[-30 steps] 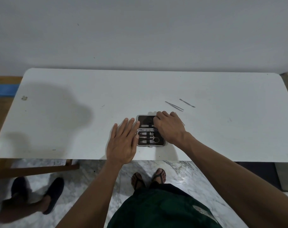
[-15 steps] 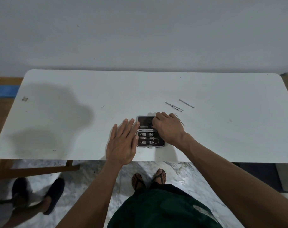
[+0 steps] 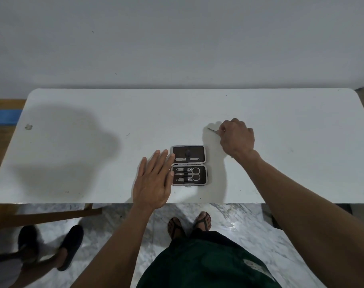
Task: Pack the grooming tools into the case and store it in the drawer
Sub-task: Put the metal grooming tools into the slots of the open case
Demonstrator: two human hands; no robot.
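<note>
The grooming case (image 3: 206,176) lies open near the front edge of the white table (image 3: 83,167). Its far half holds a flat file (image 3: 187,159); its near half holds two clippers (image 3: 182,169) and scissors (image 3: 195,173) under a strap. My left hand (image 3: 154,181) rests flat, fingers apart, touching the case's left side. My right hand (image 3: 236,138) is beyond and to the right of the case, fingers curled down onto a thin metal tool (image 3: 211,130) whose tip pokes out to the left. The end of another thin tool (image 3: 231,157) shows under my wrist.
A grey wall stands right behind the table. Another person's feet in dark slippers (image 3: 70,246) are on the marble floor at lower left, beside a wooden frame (image 3: 52,215). My own sandalled feet (image 3: 189,223) stand below the table's front edge.
My right hand left the case's far half and moved up and to the right onto the loose thin tools. The file now shows in the far half. My left hand stayed put.
</note>
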